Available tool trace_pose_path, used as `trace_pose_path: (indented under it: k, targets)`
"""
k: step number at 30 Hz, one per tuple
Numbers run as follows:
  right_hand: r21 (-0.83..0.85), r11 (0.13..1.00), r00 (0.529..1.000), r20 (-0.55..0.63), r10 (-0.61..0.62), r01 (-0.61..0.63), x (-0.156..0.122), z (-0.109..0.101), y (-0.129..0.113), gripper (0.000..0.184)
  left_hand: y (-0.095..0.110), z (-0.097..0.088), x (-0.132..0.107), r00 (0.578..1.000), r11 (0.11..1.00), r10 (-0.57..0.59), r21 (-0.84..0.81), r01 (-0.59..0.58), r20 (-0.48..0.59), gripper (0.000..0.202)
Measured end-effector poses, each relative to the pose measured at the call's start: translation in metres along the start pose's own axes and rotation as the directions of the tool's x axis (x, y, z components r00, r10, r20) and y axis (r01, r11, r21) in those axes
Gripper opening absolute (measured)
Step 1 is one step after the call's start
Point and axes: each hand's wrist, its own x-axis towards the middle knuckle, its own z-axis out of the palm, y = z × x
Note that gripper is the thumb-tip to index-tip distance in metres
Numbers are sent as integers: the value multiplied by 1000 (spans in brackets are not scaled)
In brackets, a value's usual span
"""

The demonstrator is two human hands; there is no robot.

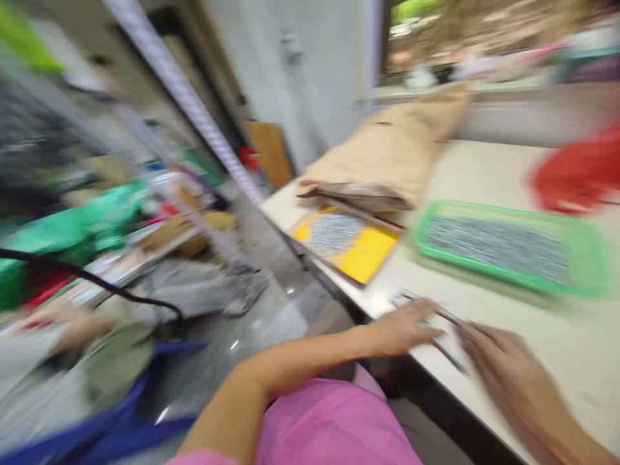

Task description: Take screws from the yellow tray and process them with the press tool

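Note:
The whole view is smeared by motion. My left hand (402,329) rests at the near edge of a pale table (557,349), fingers pointing right onto some thin grey metal pieces (436,326). My right hand (498,361) meets it from the right, touching the same pieces. The blur hides how the fingers of either hand are set. Just beyond lie a green tray (588,265) filled with small grey parts and a yellow tray (368,255) with a heap of the same.
A tan paper bag (392,152) lies behind the yellow tray; something red (576,171) sits at the far right. Left of the table, a grey floor aisle (271,310) and cluttered shelves with green bags (72,232). A black cable (97,281) crosses there.

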Motion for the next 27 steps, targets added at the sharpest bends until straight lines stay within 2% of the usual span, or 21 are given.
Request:
trace_pose_path:
  k: [2, 4, 6, 10, 13, 15, 17, 18, 21, 24, 27]
  targets:
    - [-166, 961, 975, -27, 221, -222, -6, 0, 1, 40, -22, 17, 2, 983, 987, 3, -157, -32, -182, 31]
    - [-266, 930, 960, 40, 276, -256, 0, 0, 13, 38, -38, 31, 10, 969, 969, 38, -228, -95, -245, 30]
    - [-337, 899, 950, 37, 311, -281, 7, -1, 24, 36, -42, 31, 14, 960, 956, 87, -250, -156, -266, 30]
    - [-390, 873, 951, -27, 308, -294, 11, 0, 31, 32, -43, -1, 6, 925, 946, 118, -243, -215, -362, 32]
    - [-419, 866, 961, -77, 267, -274, 9, 6, 32, 29, -65, -27, 0, 892, 971, 118, -139, -197, -436, 27]
    - [-446, 852, 962, -103, 254, -273, 8, 10, 33, 29, -86, -36, -3, 903, 975, 189, -35, -219, -386, 24]
    - [-471, 840, 962, -113, 247, -271, 8, 12, 34, 29, -103, -39, -5, 919, 950, 310, 53, -306, -245, 23]
    - [-480, 835, 962, -115, 247, -271, 8, 12, 34, 29, -109, -39, -6, 913, 928, 371, 83, -362, -168, 23]
    - [-500, 825, 964, -111, 241, -263, 10, 13, 30, 29, -117, -40, -7, 860, 853, 510, 138, -504, -10, 26]
    - [-513, 815, 962, -117, 246, -271, 12, 15, 25, 28, -119, -44, -5, 781, 762, 621, 181, -622, 68, 29]
    - [-517, 806, 957, -145, 250, -288, 14, 18, 21, 28, -122, -45, 2, 703, 675, 702, 204, -709, 117, 22]
